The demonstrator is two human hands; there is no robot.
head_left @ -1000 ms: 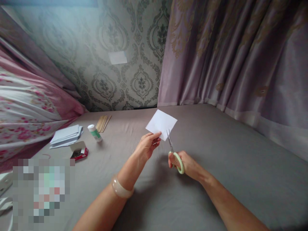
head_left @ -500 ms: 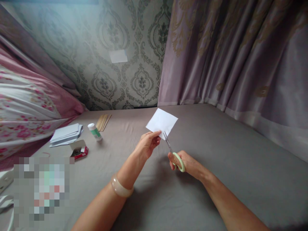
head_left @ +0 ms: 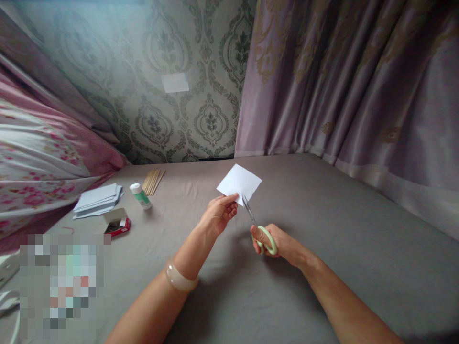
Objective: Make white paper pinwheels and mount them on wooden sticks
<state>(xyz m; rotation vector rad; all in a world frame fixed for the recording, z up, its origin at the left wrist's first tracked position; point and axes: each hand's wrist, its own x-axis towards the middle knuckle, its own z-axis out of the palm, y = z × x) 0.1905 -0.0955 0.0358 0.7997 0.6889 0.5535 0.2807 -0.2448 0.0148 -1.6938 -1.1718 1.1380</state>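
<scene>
A white square of paper (head_left: 239, 180) is held up above the grey cloth, one corner pointing toward me. My left hand (head_left: 221, 213) pinches it near its lower left edge, thumb on top. In my right hand (head_left: 274, 240) is a pair of scissors (head_left: 253, 217) with pale green handles, my thumb through one loop. The metal blades reach the paper's near corner, just right of my left fingertips. They look nearly closed; whether paper lies between them is hard to make out.
On the cloth-covered surface (head_left: 351, 248) at left are a stack of paper (head_left: 97, 199), a white-and-green glue bottle (head_left: 140, 196), several thin wooden sticks (head_left: 153, 182) and an open red box (head_left: 119, 226) of small dark pieces. A pixelated patch hides the lower left. Curtains (head_left: 287, 81) hang at right.
The scissor blades have come closer together at the paper's near corner. The paper has shifted slightly left and tilted a little. Both hands keep their holds.
</scene>
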